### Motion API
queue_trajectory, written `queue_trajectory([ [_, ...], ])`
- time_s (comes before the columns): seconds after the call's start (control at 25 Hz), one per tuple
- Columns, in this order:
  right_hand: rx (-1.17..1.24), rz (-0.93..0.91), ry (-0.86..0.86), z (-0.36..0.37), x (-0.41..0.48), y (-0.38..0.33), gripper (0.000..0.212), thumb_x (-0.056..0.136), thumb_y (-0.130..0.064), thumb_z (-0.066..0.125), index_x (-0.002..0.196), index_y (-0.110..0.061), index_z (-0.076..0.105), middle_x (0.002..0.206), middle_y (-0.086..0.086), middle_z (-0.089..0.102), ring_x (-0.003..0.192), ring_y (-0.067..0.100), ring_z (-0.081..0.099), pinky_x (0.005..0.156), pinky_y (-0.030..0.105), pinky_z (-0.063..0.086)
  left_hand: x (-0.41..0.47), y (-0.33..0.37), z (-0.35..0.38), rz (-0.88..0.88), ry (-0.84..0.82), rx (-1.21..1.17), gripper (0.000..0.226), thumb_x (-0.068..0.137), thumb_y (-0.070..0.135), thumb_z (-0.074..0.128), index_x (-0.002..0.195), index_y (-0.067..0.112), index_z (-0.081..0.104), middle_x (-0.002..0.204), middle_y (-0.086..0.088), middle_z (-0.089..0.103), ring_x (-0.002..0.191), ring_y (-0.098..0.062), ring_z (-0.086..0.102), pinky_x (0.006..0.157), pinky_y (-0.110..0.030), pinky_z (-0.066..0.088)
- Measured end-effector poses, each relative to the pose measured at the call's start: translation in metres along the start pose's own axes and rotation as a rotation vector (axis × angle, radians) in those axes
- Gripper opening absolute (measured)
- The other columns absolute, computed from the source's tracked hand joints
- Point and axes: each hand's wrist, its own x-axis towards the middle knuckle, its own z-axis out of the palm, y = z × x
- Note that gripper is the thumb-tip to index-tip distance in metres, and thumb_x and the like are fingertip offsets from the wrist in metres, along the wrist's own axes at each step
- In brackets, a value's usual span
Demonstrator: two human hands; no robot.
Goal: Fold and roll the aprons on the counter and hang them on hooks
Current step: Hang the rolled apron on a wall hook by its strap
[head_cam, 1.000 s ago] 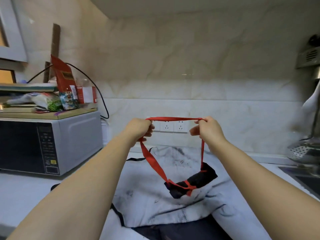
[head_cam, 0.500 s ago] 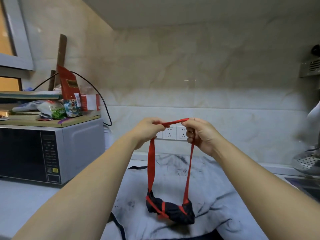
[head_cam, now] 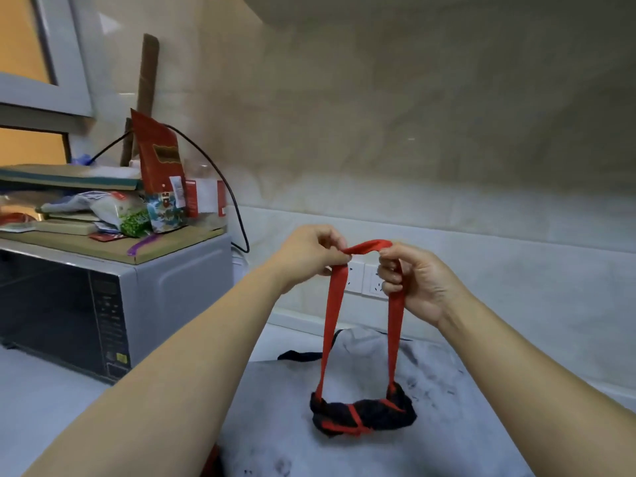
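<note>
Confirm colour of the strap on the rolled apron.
Red strap, tied round the black rolled apron; head view.

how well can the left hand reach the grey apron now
Probably not yet: the left hand pinches the red strap, though the way down to the grey apron looks open.

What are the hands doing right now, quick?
Left hand: pinching the red strap.
Right hand: gripping the same strap.
</note>
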Motion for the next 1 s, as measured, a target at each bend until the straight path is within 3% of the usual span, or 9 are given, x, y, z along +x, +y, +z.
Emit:
queue_trajectory([
  [0.16, -0.148, 0.019, -0.027, 0.044, 0.039, -0.035, 0.022, 0.082, 0.003, 0.054, 0.072, -0.015, 0.048, 0.058, -0.003, 0.036, 0.047, 0.010, 0.030, 0.042, 0.020, 0.022, 0.023, 0.014, -0.046, 0.029, 0.143, 0.060, 0.016, 0.092, 0.006, 0.053, 0.082, 0.019, 0.053, 0.090, -0.007, 0.066, 0.066, -0.014, 0.060, 0.063, -0.032, 0.058],
  [0.24, -0.242, 0.012, -0.029, 0.078, 0.054, -0.060, 0.023, 0.082, 0.004, 0.056, 0.071, -0.015, 0.050, 0.056, -0.003, 0.037, 0.048, 0.011, 0.032, 0.044, 0.022, 0.023, 0.030, 0.026, -0.083, 0.027, 0.177, 0.062, 0.021, 0.094, 0.013, 0.051, 0.079, 0.026, 0.045, 0.089, -0.009, 0.067, 0.074, -0.018, 0.060, 0.069, -0.037, 0.049],
  [0.32, -0.345, -0.039, -0.023, 0.115, 0.064, -0.084, 0.023, 0.082, 0.003, 0.060, 0.070, -0.015, 0.051, 0.055, -0.002, 0.039, 0.048, 0.012, 0.035, 0.046, 0.024, 0.027, 0.032, 0.043, -0.123, 0.023, 0.152, -0.009, 0.020, 0.095, 0.013, 0.049, 0.080, 0.023, 0.039, 0.088, -0.010, 0.072, 0.089, -0.017, 0.069, 0.079, -0.037, 0.049],
  [0.4, -0.484, -0.130, 0.021, 0.157, 0.073, -0.108, 0.022, 0.081, 0.001, 0.065, 0.070, -0.013, 0.052, 0.053, -0.001, 0.041, 0.046, 0.013, 0.037, 0.047, 0.026, 0.030, 0.030, 0.066, -0.166, 0.023, 0.161, -0.112, 0.020, 0.096, 0.007, 0.048, 0.082, 0.017, 0.038, 0.081, -0.008, 0.071, 0.088, -0.018, 0.072, 0.088, -0.039, 0.051],
  [0.52, -0.670, -0.296, 0.126, 0.223, 0.088, -0.132, 0.027, 0.082, -0.010, 0.071, 0.070, -0.012, 0.047, 0.053, 0.004, 0.043, 0.044, 0.017, 0.038, 0.041, 0.025, 0.033, 0.017, 0.100, -0.229, 0.078, 0.199, -0.078, 0.021, 0.095, 0.003, 0.052, 0.081, 0.013, 0.039, 0.067, -0.007, 0.056, 0.064, -0.015, 0.063, 0.067, -0.025, 0.053],
  [0.6, -0.764, -0.426, 0.183, 0.268, 0.097, -0.139, 0.027, 0.080, -0.013, 0.070, 0.069, -0.012, 0.045, 0.055, 0.004, 0.046, 0.048, 0.018, 0.041, 0.046, 0.027, 0.036, 0.007, 0.110, -0.270, 0.102, 0.218, 0.079, 0.018, 0.093, 0.005, 0.056, 0.083, 0.012, 0.043, 0.063, -0.005, 0.049, 0.048, -0.006, 0.046, 0.050, -0.014, 0.038],
  [0.68, -0.800, -0.538, 0.192, 0.308, 0.104, -0.140, 0.022, 0.078, -0.013, 0.068, 0.069, -0.010, 0.047, 0.056, 0.001, 0.046, 0.051, 0.014, 0.039, 0.049, 0.024, 0.033, -0.005, 0.110, -0.308, 0.092, 0.251, 0.192, 0.015, 0.090, 0.010, 0.060, 0.084, 0.016, 0.047, 0.063, 0.002, 0.043, 0.047, -0.005, 0.037, 0.051, -0.017, 0.032],
  [0.92, -0.601, -0.385, -0.407, 0.439, 0.122, -0.096, 0.011, 0.083, -0.019, 0.071, 0.083, -0.018, 0.060, 0.064, 0.004, 0.054, 0.054, 0.010, 0.046, 0.052, 0.025, 0.037, -0.073, 0.097, -0.426, -0.074, 0.509, 0.253, 0.006, 0.089, 0.026, 0.063, 0.094, 0.024, 0.065, 0.073, 0.007, 0.057, 0.059, -0.007, 0.048, 0.060, -0.034, 0.044],
  [1.0, -0.619, -0.393, -0.534, 0.482, 0.125, -0.083, 0.010, 0.085, -0.027, 0.071, 0.087, -0.020, 0.063, 0.064, 0.004, 0.053, 0.053, 0.010, 0.046, 0.051, 0.026, 0.037, -0.100, 0.097, -0.462, -0.129, 0.558, 0.341, 0.007, 0.091, 0.024, 0.062, 0.095, 0.023, 0.068, 0.075, 0.005, 0.057, 0.056, -0.001, 0.046, 0.061, -0.028, 0.040],
])
